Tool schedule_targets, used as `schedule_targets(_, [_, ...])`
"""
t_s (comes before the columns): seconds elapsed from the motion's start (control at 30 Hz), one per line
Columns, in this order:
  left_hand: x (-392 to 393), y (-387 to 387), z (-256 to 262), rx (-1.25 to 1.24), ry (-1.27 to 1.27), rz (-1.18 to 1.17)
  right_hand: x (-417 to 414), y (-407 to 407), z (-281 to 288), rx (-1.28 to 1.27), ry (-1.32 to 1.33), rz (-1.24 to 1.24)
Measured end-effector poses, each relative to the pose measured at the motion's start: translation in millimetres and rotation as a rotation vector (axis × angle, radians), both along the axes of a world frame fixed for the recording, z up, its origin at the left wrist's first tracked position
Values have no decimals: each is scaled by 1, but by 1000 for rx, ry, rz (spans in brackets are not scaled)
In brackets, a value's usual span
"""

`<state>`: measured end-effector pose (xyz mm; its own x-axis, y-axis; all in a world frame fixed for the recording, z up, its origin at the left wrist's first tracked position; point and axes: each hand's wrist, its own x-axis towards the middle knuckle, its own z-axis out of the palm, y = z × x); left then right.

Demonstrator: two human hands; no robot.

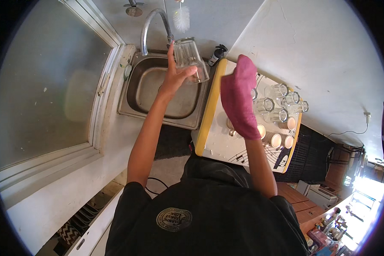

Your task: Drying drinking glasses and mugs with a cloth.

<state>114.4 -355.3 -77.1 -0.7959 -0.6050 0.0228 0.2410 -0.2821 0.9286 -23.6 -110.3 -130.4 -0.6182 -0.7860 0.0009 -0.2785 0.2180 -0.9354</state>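
My left hand [174,80] grips a clear, faceted drinking glass [190,56] above the right side of a stainless steel sink [150,86]. The glass is tilted, its wider end towards me, with my thumb across that end. A magenta cloth [238,96] covers my right hand up to the wrist, so the fingers inside are hidden. Bare skin shows from my right forearm [259,163] down. The cloth is over a white, yellow-edged table [216,128], beside several clear glasses [270,104] and several cups with pale round ends [275,140].
A curved metal faucet [144,32] arches over the sink's back edge. Behind the sink's right corner stands a dark pump bottle [217,55]. A white bottle brush [181,19] hangs on the wall. To the left is a frosted window [51,86] with a white frame.
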Motion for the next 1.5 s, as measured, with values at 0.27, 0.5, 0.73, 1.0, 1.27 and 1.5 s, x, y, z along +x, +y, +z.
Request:
schedule_targets(0.27, [3, 8, -5, 72, 31, 33, 33, 22, 15, 316, -69, 280])
schedule_targets(0.5, [-10, 37, 2, 89, -9, 162, 66, -31, 121, -4, -258, 493])
schedule_targets(0.73, [-15, 99, 15, 71, 25, 156, 70, -60, 57, -340, -220, 83])
schedule_targets(1.0, [-11, 120, 19, 38, 63, 303, 62, -64, 74, -342, 289, 188])
schedule_targets(1.27, [0, 88, 14, 201, -94, 293, 58, 1, 105, 108, 490, 258])
schedule_targets(1.5, [10, 69, 20, 198, -141, 264, 44, 14, 138, 723, 523, 373])
